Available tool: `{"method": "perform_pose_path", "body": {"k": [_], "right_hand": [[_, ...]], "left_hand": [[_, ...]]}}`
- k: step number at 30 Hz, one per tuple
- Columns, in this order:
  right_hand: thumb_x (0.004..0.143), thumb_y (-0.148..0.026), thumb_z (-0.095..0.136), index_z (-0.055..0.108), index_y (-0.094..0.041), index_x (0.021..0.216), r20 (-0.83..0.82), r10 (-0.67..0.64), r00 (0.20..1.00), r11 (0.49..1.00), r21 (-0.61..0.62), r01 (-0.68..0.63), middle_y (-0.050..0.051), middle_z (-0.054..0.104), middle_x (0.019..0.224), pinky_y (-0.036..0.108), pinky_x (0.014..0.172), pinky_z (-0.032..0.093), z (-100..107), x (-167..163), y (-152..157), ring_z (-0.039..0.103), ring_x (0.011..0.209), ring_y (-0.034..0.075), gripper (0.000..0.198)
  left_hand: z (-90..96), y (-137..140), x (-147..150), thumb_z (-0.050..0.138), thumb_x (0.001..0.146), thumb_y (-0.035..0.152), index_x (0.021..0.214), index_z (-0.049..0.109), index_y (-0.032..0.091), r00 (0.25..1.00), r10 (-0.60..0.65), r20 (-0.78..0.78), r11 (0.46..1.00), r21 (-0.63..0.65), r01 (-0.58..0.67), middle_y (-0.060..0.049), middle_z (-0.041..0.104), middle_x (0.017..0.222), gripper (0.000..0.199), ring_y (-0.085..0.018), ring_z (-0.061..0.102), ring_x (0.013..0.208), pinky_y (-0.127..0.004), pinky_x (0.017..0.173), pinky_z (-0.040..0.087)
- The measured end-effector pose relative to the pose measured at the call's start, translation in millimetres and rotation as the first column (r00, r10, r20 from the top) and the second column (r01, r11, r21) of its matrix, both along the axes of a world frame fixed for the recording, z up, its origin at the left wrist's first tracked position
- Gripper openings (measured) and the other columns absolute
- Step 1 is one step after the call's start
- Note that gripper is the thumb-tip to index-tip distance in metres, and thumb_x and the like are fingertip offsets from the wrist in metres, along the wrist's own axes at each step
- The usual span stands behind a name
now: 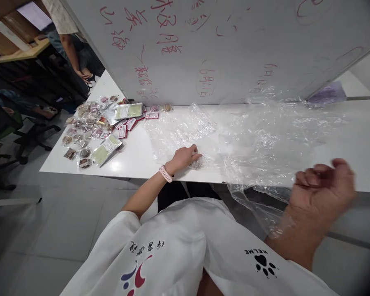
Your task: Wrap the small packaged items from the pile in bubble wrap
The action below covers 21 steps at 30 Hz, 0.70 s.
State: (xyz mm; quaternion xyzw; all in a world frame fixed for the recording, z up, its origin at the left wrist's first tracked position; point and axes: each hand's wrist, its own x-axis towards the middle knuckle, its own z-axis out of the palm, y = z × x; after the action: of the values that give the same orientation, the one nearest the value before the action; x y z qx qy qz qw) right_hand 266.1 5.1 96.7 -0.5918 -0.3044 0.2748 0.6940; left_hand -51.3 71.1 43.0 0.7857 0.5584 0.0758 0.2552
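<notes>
- Plastic film (263,133) lies opened out on the desk (357,142), middle to right, but wrinkly, not flat.
- Left hand (183,159), middle: its grip looks pinched on the film.
- Right hand (325,187), lower right: fingers curled; I cannot tell if it holds film.
- Small packs (89,119), left, lie loose, outside the film.

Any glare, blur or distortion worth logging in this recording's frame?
Head view: right hand softened by motion blur, left hand sharper; head view: bright glints scattered over the clear plastic, a glare spot on the white table near the lower green pouch; head view: right-hand corners fall dark.
</notes>
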Motion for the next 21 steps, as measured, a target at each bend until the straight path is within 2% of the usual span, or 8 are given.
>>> {"method": "perform_pose_path", "body": {"k": [2,4,7,8,12,13,17,21], "right_hand": [[0.089,-0.039,0.05,0.061,-0.033,0.089,0.147,-0.03,0.989,0.994,0.11,0.013,0.003,0.044,0.071,0.031,0.046,0.018,18,-17,-21,0.027,0.049,0.015,0.013],[0.094,-0.036,0.045,0.064,-0.033,0.091,0.294,0.278,0.914,0.935,0.134,-0.328,0.004,0.052,0.073,0.031,0.042,0.028,27,-42,-39,0.039,0.049,0.016,0.02],[0.097,-0.034,0.048,0.066,-0.03,0.098,0.46,0.773,0.438,0.541,-0.116,-0.833,0.002,0.063,0.078,0.031,0.052,0.048,14,-83,-49,0.057,0.059,0.015,0.018],[0.097,-0.034,0.05,0.066,-0.027,0.1,0.514,0.789,0.337,0.495,-0.207,-0.844,0.002,0.065,0.081,0.029,0.056,0.049,4,-95,-48,0.059,0.061,0.014,0.017],[0.096,-0.04,0.055,0.063,-0.019,0.117,0.834,0.471,0.287,0.828,-0.306,-0.47,0.01,0.067,0.105,0.026,0.051,0.043,-40,-109,-35,0.061,0.068,0.014,0.031],[0.095,-0.041,0.056,0.059,-0.018,0.127,0.877,0.416,0.24,0.874,-0.314,-0.37,0.013,0.064,0.114,0.026,0.049,0.041,-48,-104,-31,0.062,0.071,0.016,0.04],[0.095,-0.039,0.051,0.057,-0.019,0.135,0.922,0.359,0.146,0.927,-0.334,-0.168,0.014,0.064,0.112,0.025,0.045,0.03,-63,-71,-9,0.058,0.069,0.016,0.045],[0.096,-0.037,0.05,0.071,-0.018,0.094,0.888,0.14,0.438,0.99,-0.136,-0.042,0.007,0.066,0.083,0.028,0.056,0.039,-47,-51,20,0.053,0.061,0.014,0.028]], "left_hand": [[-2.3,0,6,0.05,0.098,0.044,0.109,0.054,0.017,0.99,0.078,-0.115,0.993,0.091,-0.068,-0.006,0.067,0.082,0.029,-0.02,0.059,0.066,-0.029,0.059,0.035],[-4.5,-1,8,0.052,0.098,0.041,0.105,0.054,0.017,0.975,0.14,-0.173,0.977,0.185,-0.107,-0.009,0.068,0.092,0.025,-0.023,0.062,0.077,-0.03,0.062,0.037],[-7.0,-2,4,0.05,0.099,0.035,0.096,0.056,0.019,0.973,0.165,-0.161,0.972,0.192,-0.134,-0.007,0.068,0.089,0.018,-0.021,0.061,0.078,-0.03,0.065,0.037],[-7.6,-2,3,0.049,0.099,0.035,0.094,0.056,0.019,0.975,0.169,-0.143,0.975,0.168,-0.145,-0.005,0.068,0.086,0.018,-0.02,0.06,0.074,-0.03,0.063,0.036],[-11.4,-9,-4,0.044,0.101,0.035,0.088,0.055,0.02,0.978,0.182,-0.098,0.976,0.14,-0.167,-0.002,0.066,0.084,0.023,-0.017,0.056,0.067,-0.028,0.057,0.03],[-12.9,-11,-6,0.043,0.101,0.036,0.087,0.054,0.02,0.98,0.173,-0.095,0.976,0.148,-0.158,-0.002,0.065,0.084,0.025,-0.016,0.056,0.067,-0.028,0.056,0.028],[-20.6,-15,-11,0.04,0.102,0.038,0.082,0.053,0.02,0.987,0.147,-0.073,0.975,0.181,-0.131,-0.002,0.063,0.083,0.03,-0.016,0.053,0.066,-0.028,0.056,0.026],[-26.1,-15,-12,0.041,0.101,0.038,0.082,0.054,0.02,0.988,0.151,-0.039,0.971,0.195,-0.141,-0.003,0.063,0.082,0.03,-0.016,0.053,0.068,-0.028,0.057,0.026]]}}
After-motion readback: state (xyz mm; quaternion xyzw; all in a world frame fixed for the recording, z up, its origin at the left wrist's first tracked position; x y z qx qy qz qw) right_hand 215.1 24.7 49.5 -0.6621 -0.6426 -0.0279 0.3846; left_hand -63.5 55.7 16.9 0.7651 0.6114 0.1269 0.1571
